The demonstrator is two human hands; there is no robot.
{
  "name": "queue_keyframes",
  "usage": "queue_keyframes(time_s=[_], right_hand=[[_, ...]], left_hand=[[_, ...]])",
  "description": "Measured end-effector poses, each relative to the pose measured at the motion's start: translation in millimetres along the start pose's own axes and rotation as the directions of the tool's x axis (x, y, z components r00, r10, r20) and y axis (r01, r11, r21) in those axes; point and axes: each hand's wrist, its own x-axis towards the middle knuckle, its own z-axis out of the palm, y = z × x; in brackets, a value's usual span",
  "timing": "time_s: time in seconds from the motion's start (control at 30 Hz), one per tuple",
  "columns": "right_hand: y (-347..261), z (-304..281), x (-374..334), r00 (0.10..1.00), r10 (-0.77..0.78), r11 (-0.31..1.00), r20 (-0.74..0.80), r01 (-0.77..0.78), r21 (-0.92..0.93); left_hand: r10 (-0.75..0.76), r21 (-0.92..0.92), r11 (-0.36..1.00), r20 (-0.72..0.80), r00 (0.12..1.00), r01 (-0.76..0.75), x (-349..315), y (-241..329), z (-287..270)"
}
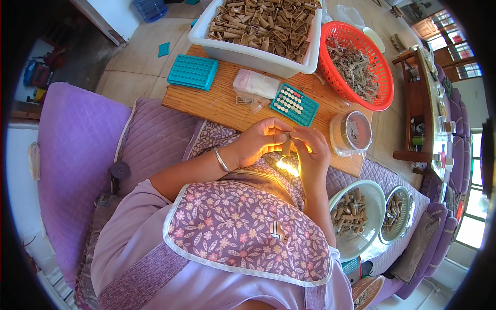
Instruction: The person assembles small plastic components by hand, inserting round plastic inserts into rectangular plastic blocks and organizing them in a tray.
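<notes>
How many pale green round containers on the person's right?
2: a larger bowl beside the right forearm, and a smaller container just right of that bowl. Any nested underneath would be hidden.

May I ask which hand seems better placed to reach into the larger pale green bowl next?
Probably the right hand: the bowl stands on that side, nearer to it than to the left hand. Both hands are at a small brown piece, so the right must leave it first.
</notes>
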Motion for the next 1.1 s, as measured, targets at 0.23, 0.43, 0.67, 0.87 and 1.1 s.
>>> queue_keyframes(time_s=[0.23,0.43,0.67,0.87,1.1], right_hand=[[7.4,-5.7,0.7,0.941,0.316,0.704,0.123,-0.32,0.635],[7.7,-5.9,5.9,1.0,0.012,0.994,-0.011,-0.011,0.113],[13.1,1.3,1.0,0.996,0.086,0.979,0.028,-0.09,0.183],[7.9,-6.8,7.0,0.999,0.033,0.982,0.032,-0.038,0.183],[26.2,-0.3,-3.5,0.996,-0.005,1.0,0.088,0.004,0.011]], left_hand=[[-0.026,-0.125,0.992,0.027,0.999,0.029,1.4,6.0,6.0],[-0.027,-0.138,0.99,0.066,0.997,0.036,3.5,1.4,0.5],[-0.049,-0.112,0.992,0.051,0.997,0.055,3.0,0.5,-1.2],[-0.017,-0.091,0.996,0.07,0.997,0.023,4.5,1.8,0.1],[-0.07,-0.017,0.997,-0.031,0.997,0.07,9.7,-8.3,-4.7]])
